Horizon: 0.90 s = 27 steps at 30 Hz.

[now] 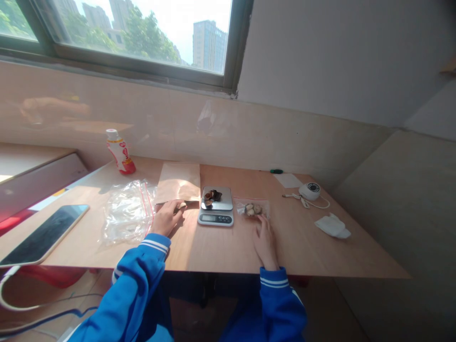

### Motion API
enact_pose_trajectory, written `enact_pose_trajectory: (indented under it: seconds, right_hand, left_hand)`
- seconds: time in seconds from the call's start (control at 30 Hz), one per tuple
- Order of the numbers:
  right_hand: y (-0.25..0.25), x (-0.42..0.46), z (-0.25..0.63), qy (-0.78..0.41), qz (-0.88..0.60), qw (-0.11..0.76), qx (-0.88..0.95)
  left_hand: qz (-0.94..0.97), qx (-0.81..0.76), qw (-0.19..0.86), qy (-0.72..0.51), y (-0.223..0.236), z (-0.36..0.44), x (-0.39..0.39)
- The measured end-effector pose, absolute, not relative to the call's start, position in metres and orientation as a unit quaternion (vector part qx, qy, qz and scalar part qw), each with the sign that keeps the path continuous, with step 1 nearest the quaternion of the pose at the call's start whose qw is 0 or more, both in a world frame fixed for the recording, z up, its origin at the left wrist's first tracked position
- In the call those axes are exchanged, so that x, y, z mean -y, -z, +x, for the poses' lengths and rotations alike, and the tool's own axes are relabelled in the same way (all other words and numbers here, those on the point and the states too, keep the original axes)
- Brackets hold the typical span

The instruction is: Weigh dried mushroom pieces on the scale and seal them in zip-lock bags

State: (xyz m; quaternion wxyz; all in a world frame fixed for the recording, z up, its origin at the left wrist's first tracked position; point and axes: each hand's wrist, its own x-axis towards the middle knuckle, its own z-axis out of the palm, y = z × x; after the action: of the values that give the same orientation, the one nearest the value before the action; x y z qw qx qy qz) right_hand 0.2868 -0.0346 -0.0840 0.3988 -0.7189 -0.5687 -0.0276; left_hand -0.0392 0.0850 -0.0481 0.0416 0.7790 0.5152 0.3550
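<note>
My left hand (pixel 168 217) is closed on a small pale dried slice (pixel 181 205) at the front edge of a brown paper bag (pixel 178 183). Right of it stands a small kitchen scale (pixel 215 219) with a display and buttons. Dark brown, curled dried pieces (pixel 213 195) lie on its metal plate; their exact kind is unclear. A clear zip bag (pixel 264 205) with several pale, roundish dried slices (pixel 252 209) lies flat beside the scale. The fingers of my right hand (pixel 265 240) are stretched out, with the tips touching the bag's near edge.
Clear zip bags (pixel 126 212) lie left, near a large phone or tablet (pixel 46 232) with a cable. A bottle (pixel 121 152) stands at the back left. On the right are a white round device (pixel 309 190), a crumpled tissue (pixel 333 226), white paper (pixel 288 180) and a green-handled tool (pixel 276 171).
</note>
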Motion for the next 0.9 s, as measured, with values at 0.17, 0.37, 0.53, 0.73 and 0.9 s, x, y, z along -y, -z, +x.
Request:
enact_pose_trajectory:
  seconds: [0.17, 0.37, 0.53, 0.73, 0.9]
  right_hand:
    - [0.085, 0.033, 0.288, 0.029, -0.719, 0.399, 0.568]
    - [0.086, 0.03, 0.289, 0.028, -0.725, 0.397, 0.562]
    - [0.085, 0.031, 0.289, 0.029, -0.718, 0.407, 0.564]
    - [0.084, 0.031, 0.289, 0.041, -0.715, 0.41, 0.564]
    - [0.085, 0.029, 0.288, 0.052, -0.718, 0.415, 0.557]
  left_hand:
    - [0.776, -0.483, 0.041, -0.404, 0.044, -0.035, -0.07]
    - [0.78, -0.443, 0.068, -0.437, 0.043, -0.011, -0.055]
    - [0.783, -0.407, 0.071, -0.464, 0.033, 0.028, -0.058]
    - [0.855, -0.38, 0.004, -0.353, 0.009, 0.08, -0.077]
    - [0.871, -0.385, -0.014, -0.304, 0.019, 0.102, -0.089]
